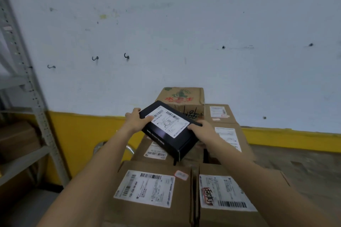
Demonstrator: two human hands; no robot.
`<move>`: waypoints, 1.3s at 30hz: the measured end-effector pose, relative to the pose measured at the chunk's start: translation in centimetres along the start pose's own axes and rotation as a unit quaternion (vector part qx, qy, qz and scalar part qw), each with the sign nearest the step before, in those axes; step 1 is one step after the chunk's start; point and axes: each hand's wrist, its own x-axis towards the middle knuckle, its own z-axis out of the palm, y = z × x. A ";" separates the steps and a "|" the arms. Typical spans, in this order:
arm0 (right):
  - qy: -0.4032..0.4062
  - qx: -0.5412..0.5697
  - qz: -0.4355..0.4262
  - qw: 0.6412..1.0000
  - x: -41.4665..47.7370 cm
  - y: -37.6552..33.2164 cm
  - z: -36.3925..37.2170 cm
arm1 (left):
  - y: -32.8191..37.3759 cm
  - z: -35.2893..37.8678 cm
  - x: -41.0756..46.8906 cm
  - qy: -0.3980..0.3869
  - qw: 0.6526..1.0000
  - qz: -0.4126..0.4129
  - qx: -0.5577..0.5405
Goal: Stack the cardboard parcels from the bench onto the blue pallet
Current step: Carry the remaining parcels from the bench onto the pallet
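Held tilted above the stacked brown cardboard parcels (pixel 147 190): flat black rectangular box with white shipping label (pixel 168 131). Left hand (pixel 135 119) clamped on its far-left end, right hand (pixel 202 127) gripping the right edge.

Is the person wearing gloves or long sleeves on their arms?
No. Both the left hand and the right hand are bare, with no gloves. The forearms are uncovered as far as the picture shows, so no sleeves appear. I see no watch, ring or bracelet either.
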 end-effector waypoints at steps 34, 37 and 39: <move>-0.049 -0.185 0.064 0.980 -0.7 -0.2 7.4 | -3.4 3.7 7.5 -0.141 0.987 0.070 -0.039; -0.021 -0.177 0.026 0.984 -0.4 0.3 6.9 | -3.2 3.5 7.7 -0.119 0.989 0.084 -0.007; -0.006 -0.204 0.002 0.979 -0.2 0.5 6.4 | -2.8 3.3 7.8 -0.100 0.991 0.093 0.000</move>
